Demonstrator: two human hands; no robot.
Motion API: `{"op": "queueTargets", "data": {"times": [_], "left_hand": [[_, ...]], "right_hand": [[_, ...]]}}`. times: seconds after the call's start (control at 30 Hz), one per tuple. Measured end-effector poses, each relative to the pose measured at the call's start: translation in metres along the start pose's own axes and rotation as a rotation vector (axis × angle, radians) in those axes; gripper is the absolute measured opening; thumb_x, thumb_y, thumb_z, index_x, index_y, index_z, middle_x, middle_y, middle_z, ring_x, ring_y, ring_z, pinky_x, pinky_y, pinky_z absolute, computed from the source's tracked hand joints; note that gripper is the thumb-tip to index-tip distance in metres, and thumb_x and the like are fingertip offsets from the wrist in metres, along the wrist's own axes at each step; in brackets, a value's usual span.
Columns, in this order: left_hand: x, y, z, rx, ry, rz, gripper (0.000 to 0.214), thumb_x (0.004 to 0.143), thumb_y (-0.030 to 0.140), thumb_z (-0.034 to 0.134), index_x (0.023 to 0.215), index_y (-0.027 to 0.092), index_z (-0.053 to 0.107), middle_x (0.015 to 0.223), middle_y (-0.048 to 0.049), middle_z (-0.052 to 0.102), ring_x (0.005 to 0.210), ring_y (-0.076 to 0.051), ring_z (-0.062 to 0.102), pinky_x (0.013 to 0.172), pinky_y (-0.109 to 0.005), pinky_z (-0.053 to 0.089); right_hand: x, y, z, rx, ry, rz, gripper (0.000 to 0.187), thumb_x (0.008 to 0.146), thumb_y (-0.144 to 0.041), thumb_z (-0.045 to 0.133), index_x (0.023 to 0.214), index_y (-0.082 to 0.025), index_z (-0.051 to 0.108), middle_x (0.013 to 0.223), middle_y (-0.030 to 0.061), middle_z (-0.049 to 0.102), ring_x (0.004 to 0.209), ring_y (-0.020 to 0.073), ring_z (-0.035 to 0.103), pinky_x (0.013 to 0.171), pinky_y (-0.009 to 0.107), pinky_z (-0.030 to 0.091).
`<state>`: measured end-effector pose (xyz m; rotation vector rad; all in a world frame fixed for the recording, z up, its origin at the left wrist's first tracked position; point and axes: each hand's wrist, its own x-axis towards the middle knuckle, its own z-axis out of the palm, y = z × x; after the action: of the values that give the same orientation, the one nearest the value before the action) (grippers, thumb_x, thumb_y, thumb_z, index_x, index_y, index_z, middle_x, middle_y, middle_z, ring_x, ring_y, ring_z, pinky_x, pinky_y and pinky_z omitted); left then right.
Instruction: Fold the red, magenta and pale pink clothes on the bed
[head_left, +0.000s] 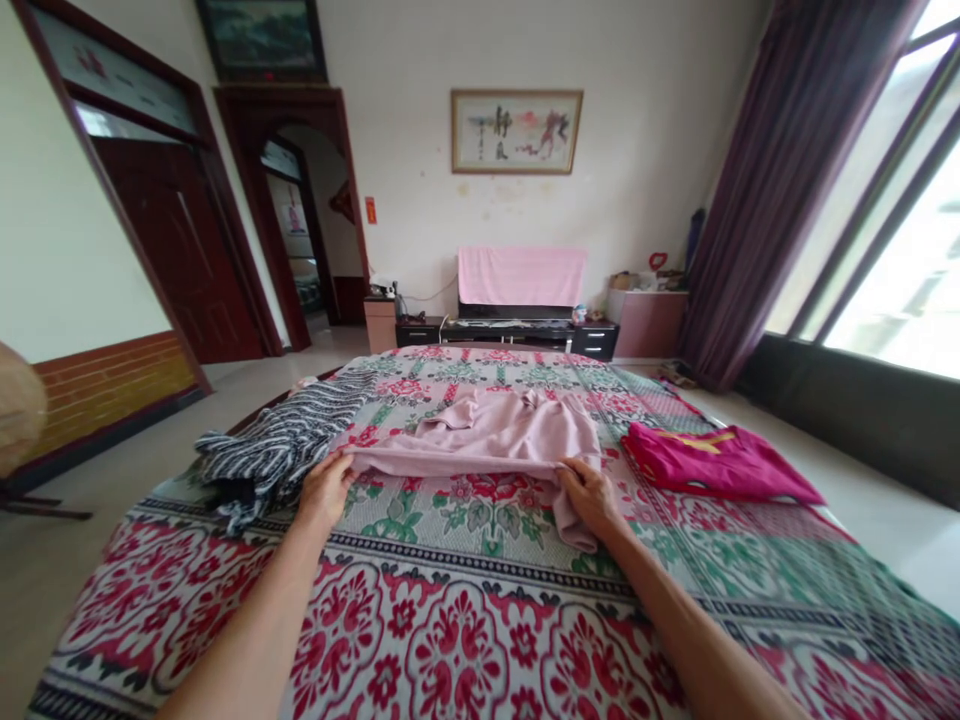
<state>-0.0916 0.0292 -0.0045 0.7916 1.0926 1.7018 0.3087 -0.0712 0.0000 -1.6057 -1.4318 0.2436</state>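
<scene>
Both forearms run in from 6 o'clock over the patterned bedspread (465, 620), nearest the lens, spread in a V, elbows out of frame. Mid-bed lies the pink garment (495, 430), at 12 o'clock from the wrists, its near edge folded into a straight line running 9 to 3. At the 9 o'clock end of that fold is the left hand (324, 490), palm down, wrist straight, fingers curled tight on the corner. At the 3 o'clock end is the right hand (592, 495), palm down, fingers closed on the cloth; a loose flap hangs past it toward 5 o'clock.

At 9–10 o'clock sits a heaped striped garment (285, 445), just beside the pink one and seemingly touching it, spilling to the bed's left edge. At 3 o'clock, a magenta garment (712, 460) lies flat, apart from the pink one and close to the right bed edge.

A wide stretch of bedspread lies between hands and camera, and a shorter strip at 12 runs up to the foot of the bed. Floor runs along both bed sides. On the far wall at 12 there is a pink towel (521, 275), with a curtain (780, 180) at 2 and a dark door (180, 250) at 10.
</scene>
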Motion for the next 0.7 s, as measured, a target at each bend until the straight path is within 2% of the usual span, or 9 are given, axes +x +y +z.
{"op": "queueTargets", "data": {"times": [0.23,0.4,0.53,0.6,0.7], "left_hand": [[-0.004,0.005,0.002,0.002,-0.064,-0.02,0.029,0.053,0.023,0.068,0.08,0.015,0.063,0.075,0.0009,0.063,0.066,-0.012,0.058,0.058,-0.024,0.048],[-0.005,0.007,0.002,0.059,-0.051,-0.035,0.031,0.053,0.023,0.069,0.082,0.016,0.063,0.074,0.0007,0.061,0.06,-0.011,0.055,0.049,-0.021,0.045],[0.0,0.001,0.006,0.221,-0.012,-0.048,0.03,0.056,0.026,0.07,0.084,0.016,0.066,0.074,-0.0026,0.061,0.056,-0.011,0.052,0.043,-0.02,0.039],[0.006,-0.003,0.011,0.292,0.017,-0.056,0.031,0.057,0.028,0.071,0.086,0.017,0.066,0.073,-0.0025,0.06,0.053,-0.011,0.05,0.042,-0.021,0.039],[0.015,-0.007,0.022,0.351,0.06,-0.053,0.033,0.057,0.029,0.07,0.088,0.018,0.065,0.074,-0.0015,0.06,0.054,-0.011,0.05,0.043,-0.022,0.042]], "right_hand": [[-0.002,-0.002,-0.007,-0.081,-0.138,-0.094,0.034,0.078,-0.036,0.045,0.089,-0.017,0.071,0.077,0.0047,0.069,0.071,0.0185,0.062,0.065,0.027,0.046],[0.005,-0.016,-0.029,-0.314,-0.312,-0.154,0.026,0.074,-0.025,0.047,0.076,-0.019,0.072,0.068,0.0031,0.068,0.063,0.0157,0.059,0.057,0.024,0.038],[0.013,-0.018,-0.042,-0.449,-0.244,-0.097,0.021,0.07,-0.025,0.051,0.059,-0.019,0.068,0.057,0.003,0.063,0.055,0.0138,0.054,0.052,0.024,0.032],[0.018,-0.012,-0.042,-0.404,-0.21,-0.036,0.022,0.069,-0.027,0.052,0.057,-0.019,0.068,0.055,0.0021,0.062,0.054,0.0134,0.054,0.052,0.023,0.033],[0.028,0.002,-0.035,-0.231,-0.133,0.091,0.021,0.067,-0.03,0.053,0.065,-0.02,0.072,0.054,0.0009,0.063,0.054,0.0138,0.055,0.05,0.022,0.035]]}}
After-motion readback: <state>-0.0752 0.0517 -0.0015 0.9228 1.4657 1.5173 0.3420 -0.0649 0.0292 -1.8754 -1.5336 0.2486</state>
